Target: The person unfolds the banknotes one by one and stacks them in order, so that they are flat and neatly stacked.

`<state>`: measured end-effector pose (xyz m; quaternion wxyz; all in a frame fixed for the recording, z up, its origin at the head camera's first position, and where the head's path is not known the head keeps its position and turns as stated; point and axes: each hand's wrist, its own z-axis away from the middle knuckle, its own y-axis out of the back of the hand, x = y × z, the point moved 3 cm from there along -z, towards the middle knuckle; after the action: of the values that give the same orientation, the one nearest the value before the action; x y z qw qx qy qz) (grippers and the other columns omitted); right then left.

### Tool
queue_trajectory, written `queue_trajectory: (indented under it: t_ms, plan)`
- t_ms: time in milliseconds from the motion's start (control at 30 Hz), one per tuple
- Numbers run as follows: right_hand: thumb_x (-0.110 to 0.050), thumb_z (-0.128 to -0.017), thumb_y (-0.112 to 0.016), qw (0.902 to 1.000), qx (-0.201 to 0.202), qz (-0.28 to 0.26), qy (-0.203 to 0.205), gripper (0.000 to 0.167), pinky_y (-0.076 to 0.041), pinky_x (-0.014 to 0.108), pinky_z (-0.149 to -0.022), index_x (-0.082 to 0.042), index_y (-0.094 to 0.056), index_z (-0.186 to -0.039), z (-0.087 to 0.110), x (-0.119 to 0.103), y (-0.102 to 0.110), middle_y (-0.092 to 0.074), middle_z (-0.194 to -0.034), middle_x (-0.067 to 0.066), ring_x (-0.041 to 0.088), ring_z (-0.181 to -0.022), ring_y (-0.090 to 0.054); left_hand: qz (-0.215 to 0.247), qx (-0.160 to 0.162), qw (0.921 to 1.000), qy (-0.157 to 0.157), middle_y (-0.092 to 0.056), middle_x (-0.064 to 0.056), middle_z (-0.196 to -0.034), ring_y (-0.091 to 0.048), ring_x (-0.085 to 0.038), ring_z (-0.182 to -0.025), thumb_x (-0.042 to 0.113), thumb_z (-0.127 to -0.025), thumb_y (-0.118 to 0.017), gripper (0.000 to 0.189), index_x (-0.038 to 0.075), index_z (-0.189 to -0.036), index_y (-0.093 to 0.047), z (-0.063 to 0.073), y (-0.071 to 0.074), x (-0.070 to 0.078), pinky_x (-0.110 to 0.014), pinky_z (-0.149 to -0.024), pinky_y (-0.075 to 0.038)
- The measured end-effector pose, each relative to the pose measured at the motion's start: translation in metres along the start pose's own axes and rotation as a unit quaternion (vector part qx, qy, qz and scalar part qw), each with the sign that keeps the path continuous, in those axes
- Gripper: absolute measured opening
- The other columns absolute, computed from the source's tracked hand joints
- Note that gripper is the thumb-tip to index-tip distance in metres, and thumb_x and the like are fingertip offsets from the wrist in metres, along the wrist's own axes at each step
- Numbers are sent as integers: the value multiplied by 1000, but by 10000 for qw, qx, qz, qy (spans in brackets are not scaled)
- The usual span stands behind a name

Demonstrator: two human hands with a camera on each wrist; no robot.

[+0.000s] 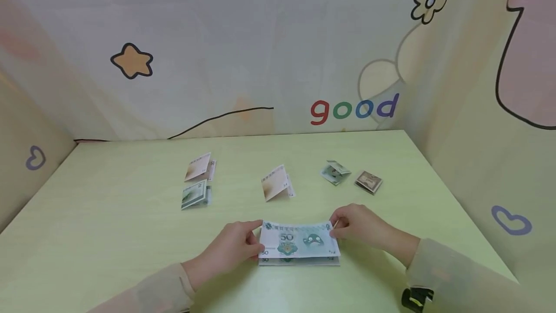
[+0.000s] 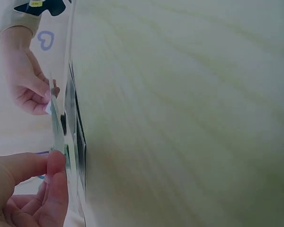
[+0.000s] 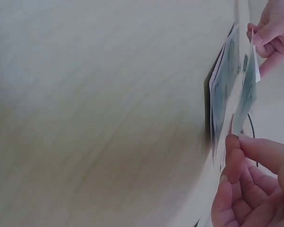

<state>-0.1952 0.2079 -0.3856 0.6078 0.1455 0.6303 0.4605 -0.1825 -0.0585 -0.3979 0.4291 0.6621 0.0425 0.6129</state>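
Note:
A green-and-white play banknote [image 1: 310,250] marked 50 is stretched between my two hands at the front of the table. My left hand [image 1: 232,245] pinches its left end between thumb and forefinger. At the upper right corner, my right hand [image 1: 360,226] pinches it the same way. Directly below lies a small stack of similar banknotes [image 1: 299,262], mostly covered by the held note in the head view. Seen edge-on in the right wrist view, the held banknote [image 3: 246,97] is apart from the stack [image 3: 222,90] and slightly bowed.
Folded banknotes stand further back: a pinkish one [image 1: 198,167] and a green one [image 1: 194,193] at left, another pinkish one [image 1: 275,183] mid-table, a green one [image 1: 334,173] and a brown one [image 1: 368,181] at right. A patterned cloth wall [image 1: 243,37] borders the table [image 1: 108,197].

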Motion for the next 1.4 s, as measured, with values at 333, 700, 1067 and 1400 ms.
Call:
queue_trajectory:
  t_ms: [333,700,1067,1400]
  plan:
    - [-6,-78,-73,9973,77,728,-100,11,-41,26,-62,-9,-62,-81,-2,-6,-4,-54,-67,-7,10,-65,-47,-595,-55,9981,-146,-52,5,-64,-45,-8,-55,2,-82,-66,51,0,-131,-51,-4,-3,1,-20,-49,-37]
    - [-7,-78,-73,9945,88,1042,-105,12,-42,26,-63,-10,-62,-81,-5,-7,-5,-53,-68,-7,10,-65,-46,-1026,-166,9939,-357,-46,5,-59,-38,-6,-49,-1,-82,-62,25,2,-107,-67,-7,-6,3,-20,-47,-31]
    - [-9,-79,-73,9877,-189,1431,-599,11,-43,29,-65,-10,-63,-84,-7,-13,-12,-55,-71,-5,12,-67,-47,-1923,-405,9802,-263,-67,-1,-87,-50,-8,-67,3,-81,-66,23,4,-104,-71,-7,-11,14,-22,-60,-42]
    - [-12,-79,-73,9577,45,2868,-238,31,-43,32,-53,-11,-61,-108,3,-28,-23,-62,-75,1,15,-59,-46,-4497,-100,8830,-1341,-63,-1,-93,-56,-13,-75,16,-83,-68,17,21,-97,-75,-1,-19,20,-24,-55,-48]
